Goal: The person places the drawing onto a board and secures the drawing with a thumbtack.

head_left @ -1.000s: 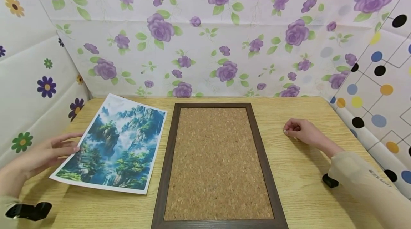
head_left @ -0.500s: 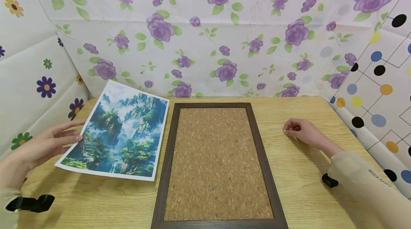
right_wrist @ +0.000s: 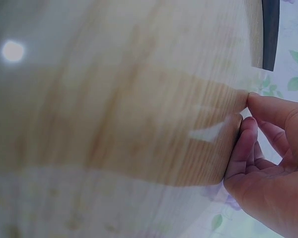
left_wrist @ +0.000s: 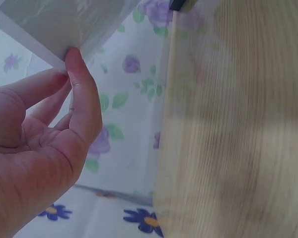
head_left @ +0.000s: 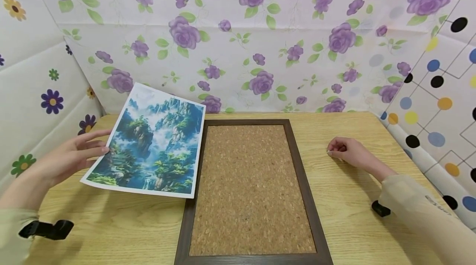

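In the head view my left hand pinches the left edge of a landscape print, a white-bordered sheet with misty mountains and trees. The sheet is raised and tilted above the table, its right edge overlapping the frame of a cork board. From the left wrist view, the thumb and finger grip the print by its edge, its back facing that camera. At the right, my right hand rests on the table with curled fingers. A tiny white thing shows at its fingertips; its kind is too small to tell.
The dark wooden frame of the cork board lies flat mid-table. Wood-grain table surface extends to both sides. Flowered sheeting stands behind, with patterned sheets at left and right.
My left hand has lifted the print and moved it rightward and away, so that its edge now overlaps the board's frame. My right hand has stayed in place.
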A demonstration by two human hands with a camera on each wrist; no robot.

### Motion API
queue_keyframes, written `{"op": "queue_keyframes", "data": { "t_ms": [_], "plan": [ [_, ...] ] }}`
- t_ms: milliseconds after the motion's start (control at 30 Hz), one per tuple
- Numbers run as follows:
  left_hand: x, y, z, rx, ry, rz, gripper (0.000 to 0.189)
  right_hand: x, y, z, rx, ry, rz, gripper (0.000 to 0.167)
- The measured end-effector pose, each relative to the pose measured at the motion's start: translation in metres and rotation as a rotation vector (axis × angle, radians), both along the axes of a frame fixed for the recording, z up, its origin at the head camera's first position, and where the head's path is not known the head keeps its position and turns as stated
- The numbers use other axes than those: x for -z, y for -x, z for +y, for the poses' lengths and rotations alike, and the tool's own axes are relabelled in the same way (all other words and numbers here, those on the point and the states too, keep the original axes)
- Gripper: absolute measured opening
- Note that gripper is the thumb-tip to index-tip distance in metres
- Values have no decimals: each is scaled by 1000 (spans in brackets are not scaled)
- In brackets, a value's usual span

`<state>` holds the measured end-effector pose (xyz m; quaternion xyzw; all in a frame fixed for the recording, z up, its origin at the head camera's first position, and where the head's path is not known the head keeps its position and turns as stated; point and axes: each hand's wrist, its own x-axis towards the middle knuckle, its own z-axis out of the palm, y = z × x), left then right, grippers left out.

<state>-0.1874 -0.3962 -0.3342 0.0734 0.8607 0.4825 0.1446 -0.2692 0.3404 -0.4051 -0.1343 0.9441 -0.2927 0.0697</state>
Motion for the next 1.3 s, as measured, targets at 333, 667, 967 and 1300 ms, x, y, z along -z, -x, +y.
{"op": "queue_keyframes", "data": {
  "t_ms": [333,667,967,1300],
  "plan": [
    [2,10,35,9,-122,35,62,1,1,0,5,-6,-9,12],
    [2,17,69,-41,-192,-18,68,-1,1,0,-3,5,-23,12],
    [3,16,103,-51,-260,-67,72,-1,2,1,-7,-4,-9,11],
    [10,13,138,-49,-314,-95,72,-2,1,1,-5,-5,-11,10]
  ]
}}
